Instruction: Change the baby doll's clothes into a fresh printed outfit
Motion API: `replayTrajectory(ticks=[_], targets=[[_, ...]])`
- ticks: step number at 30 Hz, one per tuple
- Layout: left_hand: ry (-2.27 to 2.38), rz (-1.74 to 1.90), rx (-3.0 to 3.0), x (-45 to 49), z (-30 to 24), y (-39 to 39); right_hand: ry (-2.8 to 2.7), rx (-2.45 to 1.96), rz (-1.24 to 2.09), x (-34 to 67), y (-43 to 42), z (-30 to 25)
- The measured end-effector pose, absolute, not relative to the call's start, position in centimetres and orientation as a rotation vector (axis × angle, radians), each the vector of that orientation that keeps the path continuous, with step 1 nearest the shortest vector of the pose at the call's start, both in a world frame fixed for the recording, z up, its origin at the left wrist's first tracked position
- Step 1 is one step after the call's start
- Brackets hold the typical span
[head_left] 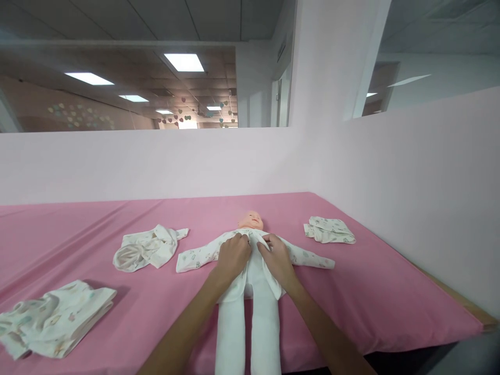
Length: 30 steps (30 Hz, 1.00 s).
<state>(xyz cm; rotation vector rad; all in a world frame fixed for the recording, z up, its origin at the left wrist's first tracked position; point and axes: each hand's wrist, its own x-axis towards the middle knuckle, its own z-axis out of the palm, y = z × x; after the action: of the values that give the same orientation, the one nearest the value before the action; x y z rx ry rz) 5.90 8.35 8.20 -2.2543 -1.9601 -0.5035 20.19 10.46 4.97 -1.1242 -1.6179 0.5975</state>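
Observation:
A baby doll (252,221) lies on its back, its head toward the wall and its white legs toward me. It wears a white printed baby jacket (199,256) with both sleeves spread wide; the front hangs apart over a plain white body. My left hand (235,252) is closed on the jacket's left front edge at the chest. Across the gap, my right hand (275,256) pinches the right front edge, thumb and fingers together. The fingertips are partly hidden by the cloth and the backs of the hands.
A pink sheet (312,307) covers the table, which meets white walls behind and at right. Crumpled white clothing (148,247) lies left of the doll, a folded printed cloth (58,317) at near left, and another folded printed garment (330,230) at right.

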Motion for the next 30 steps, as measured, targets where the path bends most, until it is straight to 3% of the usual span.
replayTrajectory(ticks=[13,25,30], targets=[[-1.734,-0.794,-2.441,4.1,6.9,10.8,-1.580,-1.029,0.686,19.2,11.2,5.1],[-1.824,-1.341,-2.398,3.7,6.1,10.3,-1.555,-1.044,0.671,18.9,10.9,5.1],[-1.804,-1.398,-2.386,4.0,6.1,10.2,-1.596,-1.027,0.657,18.8,10.9,5.3]])
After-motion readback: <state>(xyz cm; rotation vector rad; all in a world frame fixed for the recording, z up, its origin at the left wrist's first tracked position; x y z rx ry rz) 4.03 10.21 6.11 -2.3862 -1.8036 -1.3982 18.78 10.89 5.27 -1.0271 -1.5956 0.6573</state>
